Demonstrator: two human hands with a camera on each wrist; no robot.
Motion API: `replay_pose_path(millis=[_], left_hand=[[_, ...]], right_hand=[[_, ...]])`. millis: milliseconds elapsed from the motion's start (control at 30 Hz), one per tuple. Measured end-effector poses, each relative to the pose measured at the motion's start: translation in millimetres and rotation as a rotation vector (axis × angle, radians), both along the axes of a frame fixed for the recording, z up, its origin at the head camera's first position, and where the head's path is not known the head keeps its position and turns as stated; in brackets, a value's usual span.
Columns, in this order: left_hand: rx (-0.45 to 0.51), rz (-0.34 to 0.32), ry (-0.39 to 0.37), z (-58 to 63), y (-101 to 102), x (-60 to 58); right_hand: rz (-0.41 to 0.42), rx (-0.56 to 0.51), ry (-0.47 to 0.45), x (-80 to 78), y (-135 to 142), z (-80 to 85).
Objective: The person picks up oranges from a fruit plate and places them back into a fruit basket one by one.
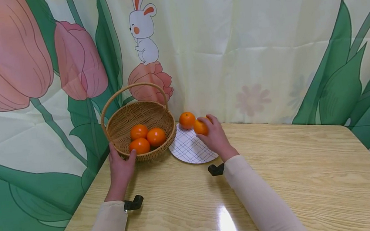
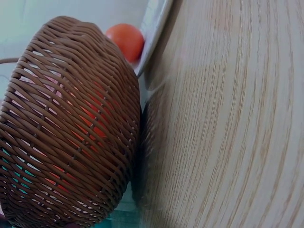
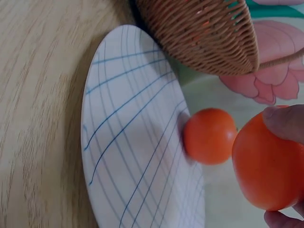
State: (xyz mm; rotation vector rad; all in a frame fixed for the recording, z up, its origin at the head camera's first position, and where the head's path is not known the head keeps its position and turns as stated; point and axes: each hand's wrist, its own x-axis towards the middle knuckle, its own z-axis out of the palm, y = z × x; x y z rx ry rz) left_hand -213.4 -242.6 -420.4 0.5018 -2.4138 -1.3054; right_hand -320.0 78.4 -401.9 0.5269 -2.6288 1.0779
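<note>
A wicker basket [image 1: 157, 154] with a tall handle leans toward me, with 3 oranges inside, one of them the front orange [image 1: 139, 146]. My left hand [image 1: 121, 168] grips the basket's near left side, thumb at the rim; in the left wrist view the woven wall [image 2: 71, 123] hides most of this hand. My right hand [image 1: 216, 136] holds an orange [image 3: 268, 164] between thumb and fingers, above the right part of a white plate [image 3: 128, 123] with blue crossed lines. Another orange [image 3: 210, 136] sits at the plate's far side, close to the held one.
Behind the basket and plate hangs a curtain [image 1: 199, 54] printed with tulips and a rabbit. The wooden table [image 1: 310, 163] extends to the right and toward me. The plate stands right beside the basket.
</note>
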Motion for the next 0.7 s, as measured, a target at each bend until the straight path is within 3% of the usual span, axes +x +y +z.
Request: replay_pose_path(millis=[433,700], left_hand=[[-0.02,0.007,0.018,-1.6,1,0.0],[-0.014,0.005,0.023,-2.2,1,0.0]], right_hand=[[0.032,-0.002,0.091,3.9,-11,10.7],[0.04,-0.014,0.096,9.4,-20,20.0]])
